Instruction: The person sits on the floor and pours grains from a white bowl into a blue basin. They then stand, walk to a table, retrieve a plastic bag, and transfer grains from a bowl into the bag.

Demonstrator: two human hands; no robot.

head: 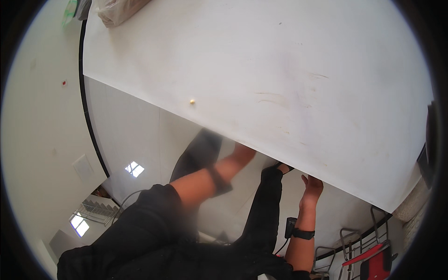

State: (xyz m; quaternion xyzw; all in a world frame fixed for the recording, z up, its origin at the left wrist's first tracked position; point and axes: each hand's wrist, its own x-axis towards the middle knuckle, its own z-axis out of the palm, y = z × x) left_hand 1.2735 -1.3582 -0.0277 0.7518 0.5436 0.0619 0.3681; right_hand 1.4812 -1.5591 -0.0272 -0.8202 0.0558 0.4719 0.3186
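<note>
A white tabletop with brownish smears spreads before me, its near edge slanting down to the right. My left hand reaches under that edge; its fingers are hidden and the forearm is blurred. Farther right, my right hand is also at the edge, with a thumb showing and the other fingertips hidden below the tabletop. Whether either hand holds anything cannot be seen. A small pale-yellow ball lies on the tabletop near the edge, up and left of both hands.
A plastic-wrapped bundle sits at the table's far left. Dark straps circle both forearms; a black device with a cable is beside the right one. Metal-framed chairs, one with a red seat, stand lower right. A wire rack is lower left.
</note>
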